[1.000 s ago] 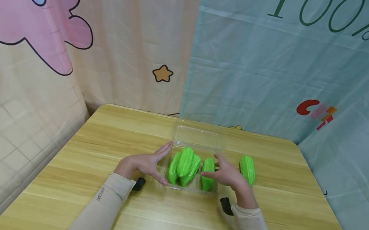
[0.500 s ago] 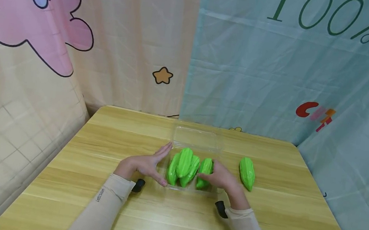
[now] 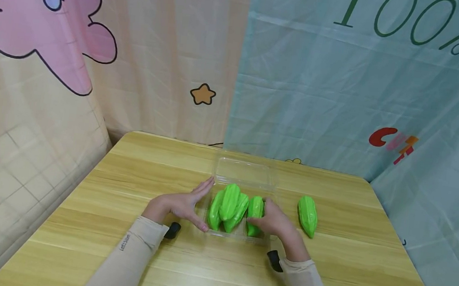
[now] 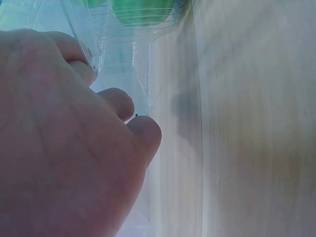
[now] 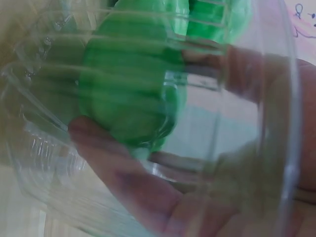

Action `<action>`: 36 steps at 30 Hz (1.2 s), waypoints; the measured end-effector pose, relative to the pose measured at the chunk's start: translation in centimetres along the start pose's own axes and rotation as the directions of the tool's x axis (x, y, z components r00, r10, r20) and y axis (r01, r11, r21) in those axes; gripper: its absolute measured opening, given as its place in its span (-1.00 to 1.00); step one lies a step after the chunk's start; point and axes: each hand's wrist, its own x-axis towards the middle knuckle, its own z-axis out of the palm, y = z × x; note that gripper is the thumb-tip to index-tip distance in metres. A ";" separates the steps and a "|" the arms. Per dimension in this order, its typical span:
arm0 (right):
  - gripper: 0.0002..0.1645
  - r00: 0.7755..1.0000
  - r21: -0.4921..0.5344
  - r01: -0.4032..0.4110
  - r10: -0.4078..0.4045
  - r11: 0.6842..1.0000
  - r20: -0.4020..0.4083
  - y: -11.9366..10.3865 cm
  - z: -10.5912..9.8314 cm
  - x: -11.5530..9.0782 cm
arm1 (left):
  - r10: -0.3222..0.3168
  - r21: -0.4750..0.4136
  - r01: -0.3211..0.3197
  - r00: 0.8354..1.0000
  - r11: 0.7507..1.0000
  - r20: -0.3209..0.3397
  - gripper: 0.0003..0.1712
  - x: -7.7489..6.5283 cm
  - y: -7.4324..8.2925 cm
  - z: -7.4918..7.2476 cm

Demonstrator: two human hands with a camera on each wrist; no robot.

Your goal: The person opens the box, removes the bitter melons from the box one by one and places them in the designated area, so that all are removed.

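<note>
A clear plastic clamshell box (image 3: 240,236) lies open, its lid (image 3: 245,171) folded back toward the wall. Inside on the left, several green star fruits (image 3: 229,203) are heaped together. My right hand (image 3: 277,221) reaches into the right part and holds another star fruit (image 3: 255,206) between thumb and fingers; the right wrist view shows this star fruit (image 5: 131,94) through the plastic wall. Along the box's left side my left hand (image 3: 183,204) spreads thumb and fingers, fingertips at the wall. Up close, the fingers (image 4: 118,102) lie against the clear plastic.
One more star fruit (image 3: 307,216) lies on the wooden table (image 3: 198,271), right of the box. Black wrist straps (image 3: 274,260) show at both cuffs. Printed curtains (image 3: 325,88) hang behind the table and at its sides.
My right hand has moved left and its fingers have come together around the star fruit in the box, which has shifted slightly left. The left hand stays at the box's side.
</note>
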 end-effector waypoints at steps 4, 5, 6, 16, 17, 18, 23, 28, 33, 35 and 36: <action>-0.10 1.000 -0.002 0.000 0.000 1.000 0.004 -0.2 -0.2 -0.1 | -0.002 -0.004 0.002 1.000 1.000 0.001 0.62 0.0 0.1 -0.1; -0.09 1.000 -0.003 0.003 -0.003 1.000 0.003 -0.2 -0.2 -0.1 | -0.003 -0.006 0.003 1.000 1.000 0.001 0.62 0.0 0.1 -0.1; -0.08 1.000 -0.004 0.006 -0.006 1.000 0.001 -0.2 -0.3 -0.2 | -0.004 -0.007 0.004 1.000 1.000 0.001 0.62 -0.1 0.1 -0.1; 0.02 1.000 0.029 0.012 -0.012 0.999 -0.007 -0.2 -1.2 -0.5 | -0.007 -0.002 0.007 1.000 1.000 -0.013 0.63 0.0 0.1 0.0; 0.01 1.000 0.038 0.011 -0.011 0.999 -0.008 -0.3 -1.2 -0.6 | -0.006 -0.001 0.006 1.000 1.000 -0.014 0.63 0.0 0.0 0.0; 0.01 1.000 0.047 0.012 -0.012 0.999 -0.009 -0.3 -1.3 -0.6 | -0.006 -0.001 0.006 1.000 1.000 -0.014 0.63 0.0 0.1 0.0; -0.02 1.000 0.095 0.006 -0.004 0.995 -0.017 0.0 -1.9 -0.7 | -0.005 0.001 0.006 1.000 1.000 -0.017 0.63 0.0 0.1 0.0; -0.01 0.999 0.113 0.028 -0.024 0.993 -0.038 0.8 -3.0 -0.6 | -0.004 0.009 0.004 1.000 1.000 -0.019 0.64 0.1 0.0 0.0; 0.04 0.999 0.174 0.029 -0.021 0.984 -0.047 1.2 -4.2 -0.7 | -0.001 0.010 0.002 1.000 1.000 -0.017 0.64 0.1 0.0 -0.1; 0.03 0.998 0.204 0.025 -0.014 0.979 -0.058 1.4 -4.6 -0.8 | -0.004 0.010 0.004 1.000 1.000 -0.015 0.64 0.1 0.0 -0.1; 0.02 0.998 0.218 0.023 -0.008 0.976 -0.067 1.4 -4.8 -0.9 | -0.005 0.012 0.005 1.000 1.000 -0.014 0.64 0.1 -0.1 -0.1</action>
